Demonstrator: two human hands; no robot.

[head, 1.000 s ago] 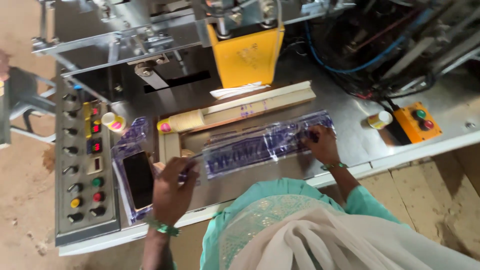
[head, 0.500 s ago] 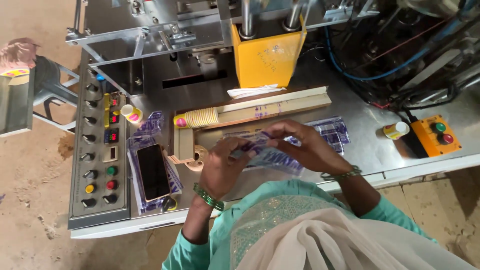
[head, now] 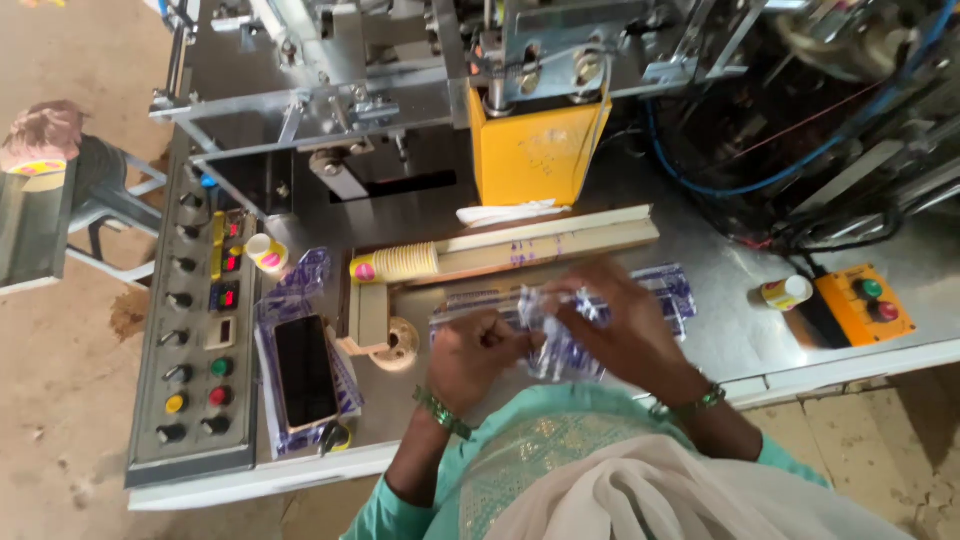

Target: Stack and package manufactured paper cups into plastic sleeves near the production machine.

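Note:
My left hand (head: 478,352) and my right hand (head: 617,325) meet over the steel table (head: 720,330), both gripping a crumpled clear plastic sleeve with purple print (head: 556,338). More of the same printed plastic (head: 672,288) lies flat under and to the right of my right hand. Behind my hands a stack of paper cups (head: 393,266) lies on its side in a long wooden trough (head: 560,243). A yellow guard (head: 527,152) on the machine hangs above the trough.
A grey control panel with knobs and coloured buttons (head: 196,345) is at the left. A phone (head: 305,371) rests on plastic bags beside it. A single cup (head: 265,252) stands near the panel. An orange button box (head: 865,302) and a small bottle (head: 784,293) sit at the right.
My hands have come together from the ends of the long sleeve to the middle, bunching the plastic between them. The view has shifted slightly.

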